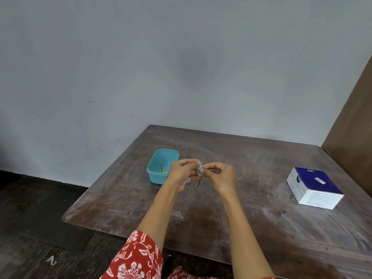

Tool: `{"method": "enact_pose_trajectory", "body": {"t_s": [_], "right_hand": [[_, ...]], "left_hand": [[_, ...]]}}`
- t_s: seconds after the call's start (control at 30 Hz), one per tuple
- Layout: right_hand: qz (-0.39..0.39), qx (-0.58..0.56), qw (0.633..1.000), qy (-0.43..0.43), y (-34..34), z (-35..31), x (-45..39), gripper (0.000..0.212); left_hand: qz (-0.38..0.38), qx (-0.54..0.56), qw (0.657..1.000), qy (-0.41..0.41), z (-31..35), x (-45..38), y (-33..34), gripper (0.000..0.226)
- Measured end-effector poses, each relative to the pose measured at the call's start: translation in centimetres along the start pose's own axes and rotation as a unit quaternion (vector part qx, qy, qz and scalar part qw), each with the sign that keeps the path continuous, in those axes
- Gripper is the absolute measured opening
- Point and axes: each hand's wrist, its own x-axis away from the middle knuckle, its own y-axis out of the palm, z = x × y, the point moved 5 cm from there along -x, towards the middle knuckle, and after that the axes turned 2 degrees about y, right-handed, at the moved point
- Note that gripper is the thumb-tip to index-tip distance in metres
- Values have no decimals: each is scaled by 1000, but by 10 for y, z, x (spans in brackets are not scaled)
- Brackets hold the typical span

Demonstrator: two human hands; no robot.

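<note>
Clear packet [199, 169], blue piece inside: pinched between your left grip [182, 172] and right grip [221, 176], held just right of teal box [155, 178]. Risk: tearing too sharply could fling the piece off the surface [251, 214].

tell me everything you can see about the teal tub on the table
The teal tub is a small, lidless plastic box with rounded corners, standing upright on the wooden table. Inside lie a thin metal piece and something yellow-green. The left hand hides its right side; contact is unclear.
</note>
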Motion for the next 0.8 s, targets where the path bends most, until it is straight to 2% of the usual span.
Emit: {"method": "enact_pose_trajectory", "body": {"t_s": [0.17, 0.3, 0.53, 0.8], "right_hand": [[16, 12, 1000, -8, 3, 6, 0, 5], [7, -16, 1000, 14, 7, 10, 0, 8], [-5, -90, 994, 60, 7, 15, 5, 10], [9, -146, 984, 103, 8, 28, 12, 9]], "left_hand": [[9, -4, 1000, 22, -2, -2, -4, 2], [31, -45, 997, 45, -2, -6, -8, 17], [29, -72, 997, 24, -6, -9, -11, 4], [26, -44, 999, 18, -7, -15, -12, 7]]}}
